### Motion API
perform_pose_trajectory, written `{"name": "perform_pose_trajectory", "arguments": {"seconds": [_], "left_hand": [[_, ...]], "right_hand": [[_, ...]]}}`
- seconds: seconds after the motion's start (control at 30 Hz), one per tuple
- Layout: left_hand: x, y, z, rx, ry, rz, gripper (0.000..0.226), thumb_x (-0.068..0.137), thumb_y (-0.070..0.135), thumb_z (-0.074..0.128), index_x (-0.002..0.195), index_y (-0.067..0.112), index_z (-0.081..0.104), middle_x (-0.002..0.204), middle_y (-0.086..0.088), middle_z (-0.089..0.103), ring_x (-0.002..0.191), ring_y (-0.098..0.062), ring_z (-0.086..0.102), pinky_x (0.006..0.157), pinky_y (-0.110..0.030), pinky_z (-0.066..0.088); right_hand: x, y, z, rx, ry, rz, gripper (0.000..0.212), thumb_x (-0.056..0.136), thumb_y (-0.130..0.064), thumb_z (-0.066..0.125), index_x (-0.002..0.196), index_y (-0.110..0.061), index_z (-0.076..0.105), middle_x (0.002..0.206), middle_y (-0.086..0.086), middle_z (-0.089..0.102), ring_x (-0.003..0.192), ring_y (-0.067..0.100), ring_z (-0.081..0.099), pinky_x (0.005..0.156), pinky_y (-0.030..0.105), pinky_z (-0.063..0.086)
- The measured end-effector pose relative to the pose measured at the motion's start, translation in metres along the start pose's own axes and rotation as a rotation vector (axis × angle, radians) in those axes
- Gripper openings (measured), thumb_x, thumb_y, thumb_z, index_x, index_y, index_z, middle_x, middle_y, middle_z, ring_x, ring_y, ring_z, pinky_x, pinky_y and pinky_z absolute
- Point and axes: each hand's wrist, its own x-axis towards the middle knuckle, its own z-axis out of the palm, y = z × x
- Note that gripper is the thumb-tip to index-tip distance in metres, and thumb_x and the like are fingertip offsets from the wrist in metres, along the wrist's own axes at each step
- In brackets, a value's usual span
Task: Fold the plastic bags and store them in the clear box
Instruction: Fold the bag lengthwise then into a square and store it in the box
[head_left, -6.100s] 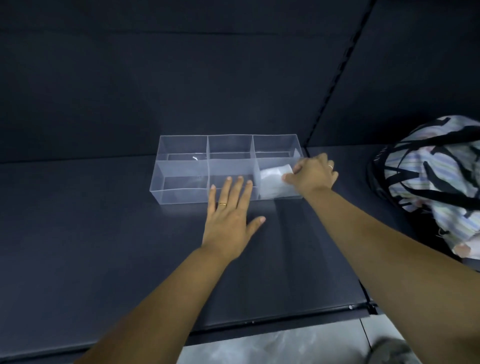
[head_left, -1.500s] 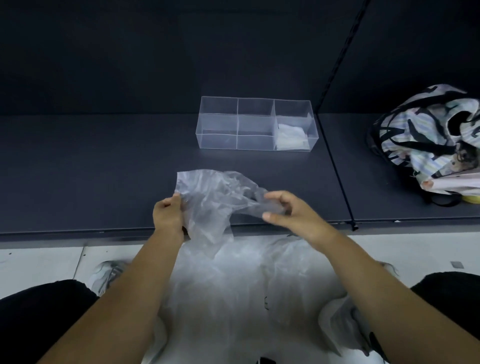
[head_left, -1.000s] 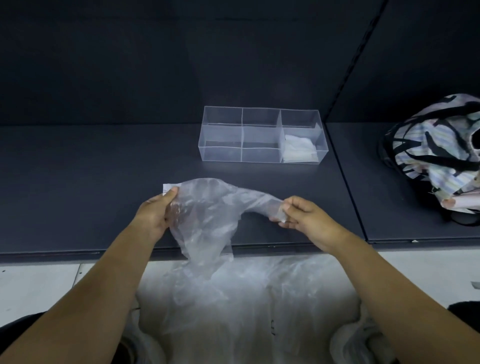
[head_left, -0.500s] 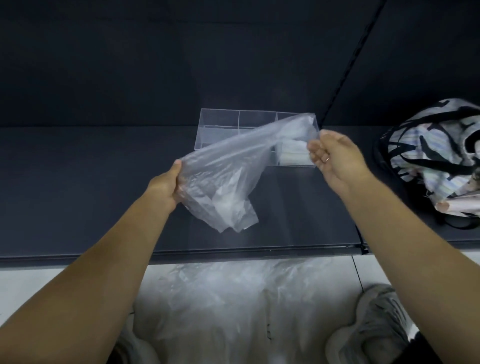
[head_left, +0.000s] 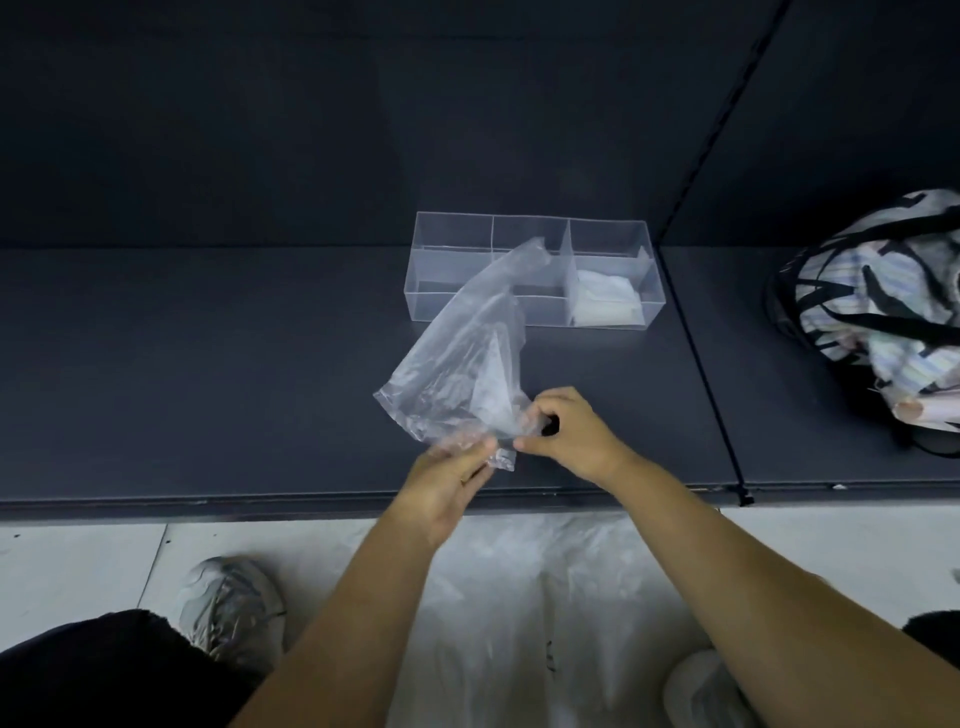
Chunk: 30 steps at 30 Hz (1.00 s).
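Note:
A clear plastic bag (head_left: 462, 358) stretches away from me over the dark shelf, its far end reaching in front of the clear box (head_left: 447, 244). My left hand (head_left: 441, 488) and my right hand (head_left: 566, 436) pinch the bag's near end close together, near the shelf's front edge. The clear box has several compartments and stands toward the back of the shelf. A folded white bag (head_left: 605, 301) lies in its right front compartment.
A striped black-and-pastel cloth bag (head_left: 878, 301) sits on the shelf (head_left: 208, 364) at the right, past a vertical divider line. A pile of clear plastic bags (head_left: 530, 597) lies on the pale floor between my shoes (head_left: 228, 603).
My hands have come together at the bag's near end, down by the shelf's front edge. Half a second ago they held the bag spread wide apart in the air.

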Motion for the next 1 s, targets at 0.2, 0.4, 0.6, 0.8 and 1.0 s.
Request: {"name": "perform_pose_trajectory", "arguments": {"seconds": [0.2, 0.4, 0.6, 0.8, 1.0], "left_hand": [[0.002, 0.009, -0.007, 0.003, 0.177, -0.015, 0.02, 0.09, 0.021, 0.066, 0.104, 0.007, 0.064, 0.098, -0.008, 0.073, 0.09, -0.018, 0.07, 0.074, -0.028, 0.055], [-0.001, 0.036, -0.044, 0.081, 0.327, 0.016, 0.019, 0.088, 0.02, 0.068, 0.098, 0.005, 0.064, 0.095, -0.008, 0.069, 0.077, -0.017, 0.07, 0.07, -0.031, 0.055], [-0.004, 0.042, -0.06, 0.274, 0.396, 0.06, 0.027, 0.083, 0.02, 0.074, 0.101, 0.004, 0.063, 0.092, -0.007, 0.067, 0.077, -0.019, 0.065, 0.061, -0.025, 0.054], [-0.008, 0.034, -0.072, 0.599, 0.388, 0.099, 0.025, 0.083, 0.018, 0.074, 0.097, -0.001, 0.068, 0.042, 0.003, 0.047, 0.035, -0.008, 0.044, 0.041, -0.018, 0.043], [-0.017, 0.033, -0.071, 0.913, 0.379, 0.06, 0.03, 0.076, 0.032, 0.081, 0.083, 0.005, 0.067, 0.067, -0.005, 0.068, 0.057, -0.018, 0.064, 0.061, -0.032, 0.057]], "right_hand": [[-0.011, 0.012, -0.042, -0.159, -0.177, 0.012, 0.02, 0.072, -0.036, 0.082, 0.074, -0.026, 0.065, 0.118, -0.007, 0.047, 0.115, 0.013, 0.046, 0.097, 0.022, 0.036], [-0.043, 0.027, -0.088, -0.191, -0.314, 0.15, 0.036, 0.071, -0.058, 0.074, 0.069, -0.023, 0.065, 0.096, -0.01, 0.061, 0.085, 0.0, 0.059, 0.078, 0.015, 0.04], [-0.056, 0.037, -0.093, 0.245, -0.025, 0.223, 0.02, 0.089, -0.02, 0.066, 0.074, -0.013, 0.056, 0.069, 0.004, 0.065, 0.065, 0.013, 0.062, 0.063, 0.026, 0.047], [-0.065, 0.06, -0.085, 0.233, 0.206, 0.373, 0.017, 0.089, -0.001, 0.062, 0.106, -0.004, 0.057, 0.07, 0.013, 0.067, 0.053, 0.015, 0.056, 0.054, 0.024, 0.044], [-0.072, 0.068, -0.072, -0.193, 0.396, 0.528, 0.029, 0.089, -0.017, 0.064, 0.114, -0.004, 0.057, 0.095, 0.016, 0.067, 0.083, 0.03, 0.063, 0.07, 0.033, 0.047]]}}
